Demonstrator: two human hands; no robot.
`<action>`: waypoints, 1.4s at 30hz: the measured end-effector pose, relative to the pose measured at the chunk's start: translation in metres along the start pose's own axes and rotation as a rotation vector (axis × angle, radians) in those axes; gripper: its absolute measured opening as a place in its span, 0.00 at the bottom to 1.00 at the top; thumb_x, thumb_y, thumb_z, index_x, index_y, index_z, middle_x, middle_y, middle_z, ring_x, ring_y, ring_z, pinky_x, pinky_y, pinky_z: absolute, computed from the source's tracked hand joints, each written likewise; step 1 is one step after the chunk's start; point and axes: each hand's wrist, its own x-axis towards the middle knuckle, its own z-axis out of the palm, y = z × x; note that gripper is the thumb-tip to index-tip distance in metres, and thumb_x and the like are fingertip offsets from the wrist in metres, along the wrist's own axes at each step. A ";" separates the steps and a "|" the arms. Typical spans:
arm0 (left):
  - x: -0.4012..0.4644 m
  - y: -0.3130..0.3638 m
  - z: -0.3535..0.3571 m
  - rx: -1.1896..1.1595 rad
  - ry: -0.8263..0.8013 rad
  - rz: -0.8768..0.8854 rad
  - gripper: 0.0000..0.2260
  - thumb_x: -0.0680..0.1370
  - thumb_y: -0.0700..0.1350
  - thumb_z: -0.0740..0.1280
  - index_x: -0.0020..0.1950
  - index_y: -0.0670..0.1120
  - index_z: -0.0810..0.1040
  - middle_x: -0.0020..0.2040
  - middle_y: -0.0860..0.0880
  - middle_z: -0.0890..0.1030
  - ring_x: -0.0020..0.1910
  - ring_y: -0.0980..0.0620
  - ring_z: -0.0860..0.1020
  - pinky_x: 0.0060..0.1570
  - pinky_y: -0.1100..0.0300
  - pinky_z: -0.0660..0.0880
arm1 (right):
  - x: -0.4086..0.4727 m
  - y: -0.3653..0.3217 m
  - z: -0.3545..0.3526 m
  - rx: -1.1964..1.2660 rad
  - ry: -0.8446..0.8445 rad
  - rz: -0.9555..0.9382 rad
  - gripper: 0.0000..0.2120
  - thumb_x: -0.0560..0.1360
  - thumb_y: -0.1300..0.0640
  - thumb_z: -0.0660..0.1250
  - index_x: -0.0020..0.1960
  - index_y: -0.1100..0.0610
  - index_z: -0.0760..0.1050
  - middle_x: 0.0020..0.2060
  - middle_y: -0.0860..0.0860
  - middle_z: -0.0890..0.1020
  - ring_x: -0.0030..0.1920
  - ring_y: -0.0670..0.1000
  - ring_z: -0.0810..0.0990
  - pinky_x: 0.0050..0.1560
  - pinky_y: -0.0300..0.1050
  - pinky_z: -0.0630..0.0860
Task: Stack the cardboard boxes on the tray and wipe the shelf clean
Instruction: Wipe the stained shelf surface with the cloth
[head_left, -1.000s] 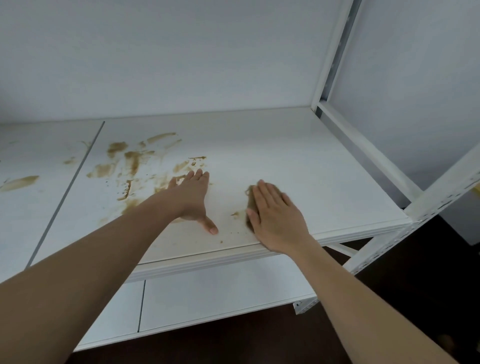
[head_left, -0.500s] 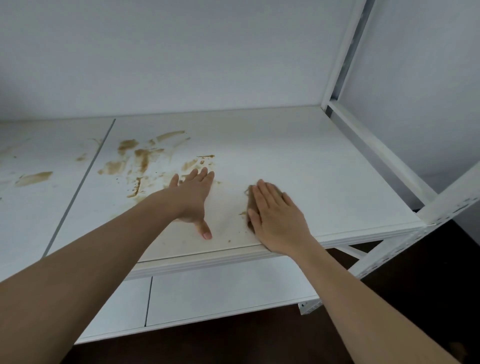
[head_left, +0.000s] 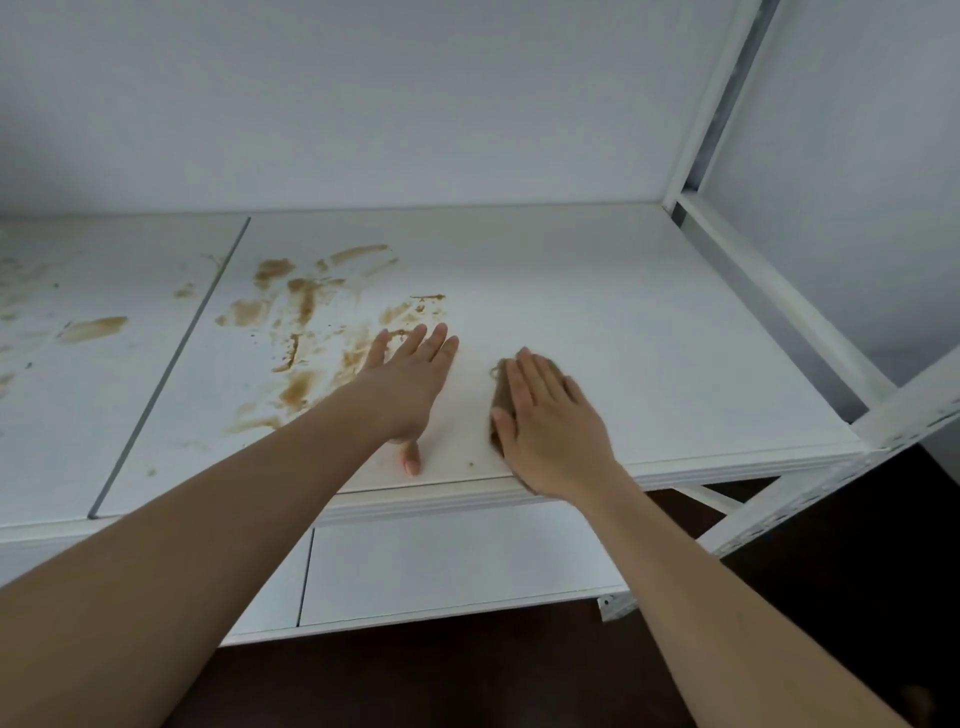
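Observation:
The white shelf (head_left: 623, 322) carries brown smears (head_left: 304, 301) across its left and middle. My right hand (head_left: 550, 421) presses flat on a brown, soiled cloth (head_left: 501, 384) near the shelf's front edge; only the cloth's left side shows from under the palm. My left hand (head_left: 410, 384) lies flat on the shelf just left of it, fingers spread, at the edge of the smears. No cardboard boxes or tray are in view.
A seam (head_left: 171, 364) splits the shelf into two panels, and more smears (head_left: 91, 328) mark the left panel. A white upright post (head_left: 711, 98) and side rail (head_left: 779, 296) bound the right end. A lower shelf (head_left: 441, 566) sits beneath.
Both hands stay flat in nearly the same spots on the shelf; the view has shifted slightly left, and the left thumb has drawn in a little.

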 end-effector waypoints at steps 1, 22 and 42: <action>0.000 0.000 0.000 -0.007 -0.007 -0.008 0.63 0.62 0.51 0.80 0.76 0.44 0.31 0.76 0.48 0.31 0.75 0.49 0.33 0.72 0.44 0.35 | -0.005 0.000 -0.001 -0.004 -0.020 -0.057 0.35 0.77 0.41 0.33 0.79 0.56 0.46 0.79 0.51 0.48 0.78 0.49 0.46 0.76 0.46 0.44; -0.003 -0.014 0.017 -0.161 0.020 -0.071 0.55 0.69 0.48 0.76 0.76 0.43 0.33 0.77 0.49 0.33 0.76 0.50 0.34 0.72 0.43 0.36 | 0.005 0.012 -0.006 0.015 -0.054 0.185 0.29 0.82 0.45 0.41 0.79 0.57 0.44 0.79 0.52 0.46 0.78 0.50 0.44 0.77 0.48 0.44; -0.005 -0.012 0.010 -0.103 -0.034 -0.082 0.60 0.65 0.56 0.77 0.76 0.42 0.33 0.77 0.47 0.34 0.76 0.48 0.34 0.72 0.43 0.36 | 0.011 -0.047 -0.001 -0.068 -0.043 0.247 0.30 0.82 0.48 0.40 0.78 0.64 0.43 0.78 0.60 0.46 0.78 0.56 0.44 0.77 0.52 0.41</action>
